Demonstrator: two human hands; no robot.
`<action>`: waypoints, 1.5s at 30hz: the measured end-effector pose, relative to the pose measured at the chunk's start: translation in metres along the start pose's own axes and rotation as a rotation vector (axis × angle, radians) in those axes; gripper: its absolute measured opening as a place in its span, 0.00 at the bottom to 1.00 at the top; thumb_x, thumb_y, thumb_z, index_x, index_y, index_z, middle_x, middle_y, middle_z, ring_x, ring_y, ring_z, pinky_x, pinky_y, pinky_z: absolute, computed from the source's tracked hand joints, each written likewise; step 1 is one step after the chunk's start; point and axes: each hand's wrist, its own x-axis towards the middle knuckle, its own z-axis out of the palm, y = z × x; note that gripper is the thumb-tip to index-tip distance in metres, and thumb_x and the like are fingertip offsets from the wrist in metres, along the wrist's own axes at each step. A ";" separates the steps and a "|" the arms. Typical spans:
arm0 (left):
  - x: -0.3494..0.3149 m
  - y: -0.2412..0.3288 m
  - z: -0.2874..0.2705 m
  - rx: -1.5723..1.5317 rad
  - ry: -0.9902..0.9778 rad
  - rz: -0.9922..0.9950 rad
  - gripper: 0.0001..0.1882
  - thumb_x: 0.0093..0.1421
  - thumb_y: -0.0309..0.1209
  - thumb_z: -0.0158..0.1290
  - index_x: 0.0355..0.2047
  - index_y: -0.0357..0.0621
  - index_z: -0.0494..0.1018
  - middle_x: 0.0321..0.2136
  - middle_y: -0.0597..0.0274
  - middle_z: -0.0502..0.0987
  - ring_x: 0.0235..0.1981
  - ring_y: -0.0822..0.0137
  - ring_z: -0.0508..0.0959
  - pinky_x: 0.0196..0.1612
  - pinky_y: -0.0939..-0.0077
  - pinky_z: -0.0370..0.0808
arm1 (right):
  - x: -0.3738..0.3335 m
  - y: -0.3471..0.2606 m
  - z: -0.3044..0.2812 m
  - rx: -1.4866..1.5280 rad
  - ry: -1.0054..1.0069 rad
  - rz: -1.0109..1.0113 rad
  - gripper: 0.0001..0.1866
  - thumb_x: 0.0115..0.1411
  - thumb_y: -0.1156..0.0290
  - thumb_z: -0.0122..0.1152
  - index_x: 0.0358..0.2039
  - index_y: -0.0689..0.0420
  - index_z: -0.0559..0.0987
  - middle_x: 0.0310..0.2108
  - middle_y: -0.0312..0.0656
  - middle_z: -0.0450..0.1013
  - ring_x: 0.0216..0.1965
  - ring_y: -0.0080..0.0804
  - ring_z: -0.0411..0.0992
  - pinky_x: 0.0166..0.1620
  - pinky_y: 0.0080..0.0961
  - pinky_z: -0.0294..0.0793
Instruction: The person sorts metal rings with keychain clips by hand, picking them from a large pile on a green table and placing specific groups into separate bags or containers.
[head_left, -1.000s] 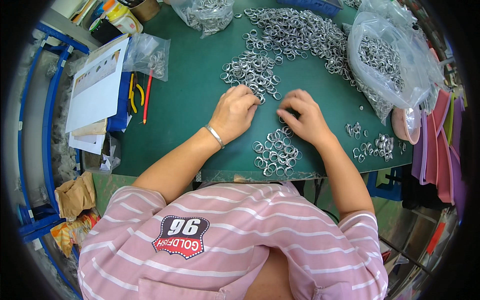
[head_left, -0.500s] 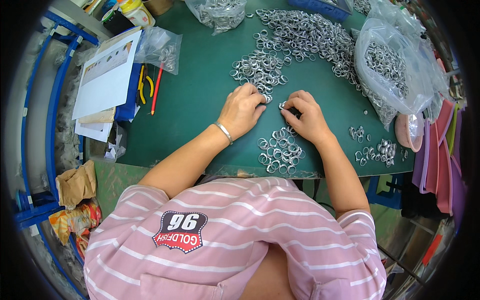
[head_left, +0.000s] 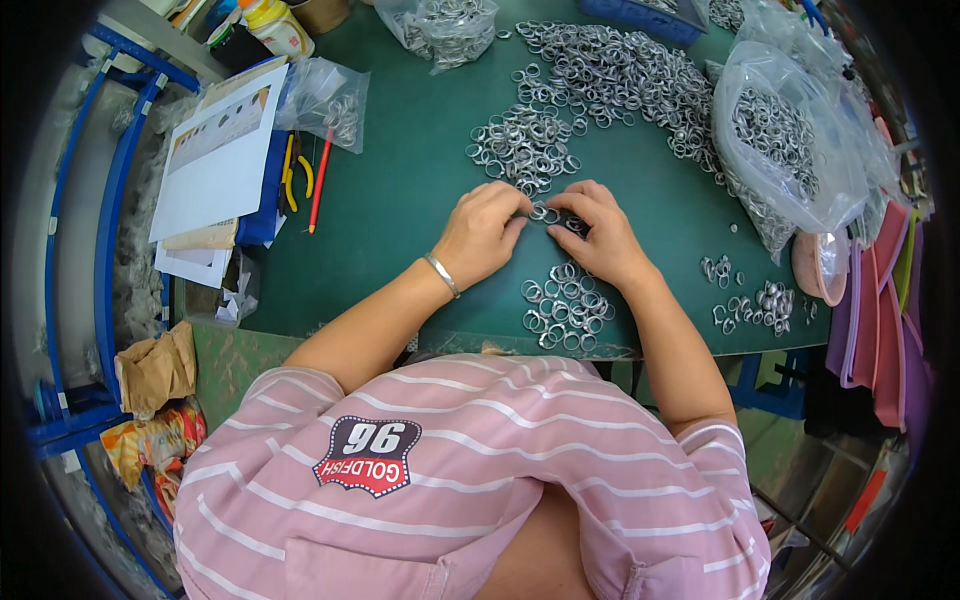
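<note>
My left hand [head_left: 482, 230], with a silver bangle at its wrist, and my right hand [head_left: 602, 238] face each other over the green table. Small silver rings [head_left: 544, 212] show between their fingertips. Each hand is closed in a pinch at these rings; whether both grip the same one is unclear. Under the curled fingers of my right hand lies something dark, mostly hidden. Just beyond my fingertips is a loose heap of silver rings [head_left: 522, 145]. Nearer to me, below my right hand, a smaller group of rings [head_left: 567, 308] lies spread out.
A large pile of rings [head_left: 630, 75] covers the far side, beside an open plastic bag of rings [head_left: 770, 140]. Small ring clusters [head_left: 770, 304] and a pink bowl [head_left: 822, 268] sit at right. Papers [head_left: 215, 155], yellow-handled pliers [head_left: 296, 175] and a red pen [head_left: 321, 182] are at left.
My right hand has moved left toward my left hand, so the fingertips now nearly meet at the rings. The view has shifted slightly.
</note>
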 end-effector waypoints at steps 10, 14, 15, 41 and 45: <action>-0.018 0.014 -0.014 -0.049 -0.109 -0.012 0.17 0.50 0.22 0.61 0.41 0.40 0.72 0.41 0.53 0.72 0.43 0.51 0.74 0.48 0.61 0.72 | -0.023 -0.009 -0.019 0.102 -0.311 -0.082 0.13 0.52 0.73 0.65 0.41 0.56 0.80 0.41 0.43 0.71 0.43 0.40 0.68 0.50 0.33 0.66; -0.001 0.000 -0.012 0.177 0.047 -0.041 0.21 0.49 0.23 0.63 0.44 0.41 0.70 0.42 0.54 0.70 0.42 0.50 0.74 0.44 0.62 0.74 | -0.013 -0.015 -0.023 0.107 -0.232 -0.060 0.12 0.55 0.76 0.61 0.42 0.58 0.79 0.43 0.44 0.72 0.46 0.43 0.69 0.52 0.34 0.67; 0.009 -0.008 -0.008 0.162 0.029 -0.018 0.21 0.49 0.23 0.63 0.44 0.42 0.70 0.42 0.53 0.70 0.42 0.50 0.74 0.44 0.62 0.74 | -0.003 -0.015 -0.021 0.068 -0.155 -0.077 0.13 0.56 0.77 0.60 0.43 0.59 0.79 0.44 0.44 0.72 0.46 0.44 0.69 0.52 0.35 0.67; 0.021 -0.018 -0.003 -0.067 -0.043 -0.063 0.09 0.52 0.18 0.60 0.34 0.38 0.75 0.36 0.60 0.74 0.29 0.68 0.75 0.32 0.76 0.74 | 0.003 0.014 -0.015 -0.198 0.181 -0.012 0.10 0.50 0.78 0.66 0.35 0.58 0.81 0.39 0.41 0.75 0.42 0.41 0.71 0.46 0.33 0.71; 0.019 -0.022 -0.006 -0.102 -0.082 -0.079 0.10 0.52 0.19 0.60 0.35 0.39 0.76 0.37 0.61 0.73 0.30 0.68 0.75 0.33 0.76 0.74 | -0.001 0.018 -0.023 -0.180 0.102 0.051 0.11 0.50 0.78 0.66 0.36 0.57 0.81 0.39 0.41 0.75 0.44 0.42 0.71 0.46 0.33 0.71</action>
